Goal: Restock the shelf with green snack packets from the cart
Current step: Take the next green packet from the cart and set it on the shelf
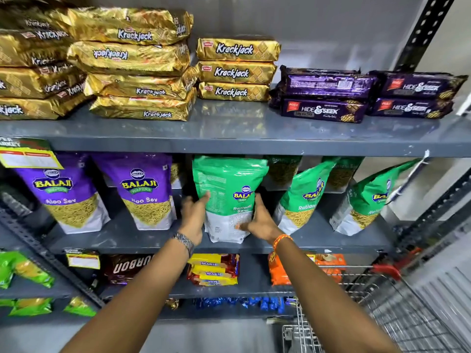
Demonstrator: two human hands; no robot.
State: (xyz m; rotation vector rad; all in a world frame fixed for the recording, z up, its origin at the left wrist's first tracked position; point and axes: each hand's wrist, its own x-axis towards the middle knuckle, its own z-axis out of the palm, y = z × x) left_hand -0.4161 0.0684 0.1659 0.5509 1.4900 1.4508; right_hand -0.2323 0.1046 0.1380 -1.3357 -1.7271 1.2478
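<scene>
A green Balaji Ratlami Sev packet stands upright on the grey middle shelf, turned so its side faces me. My left hand presses its left edge and my right hand grips its right lower edge. Two more green packets lean on the same shelf to the right, with others behind them. The wire cart sits at the lower right; its contents are not visible.
Two purple Aloo Sev packets stand left of the held packet. Gold Krackjack packs and dark Hide & Seek packs fill the top shelf. Biscuit packs lie on the lower shelf. A black upright post rises at the right.
</scene>
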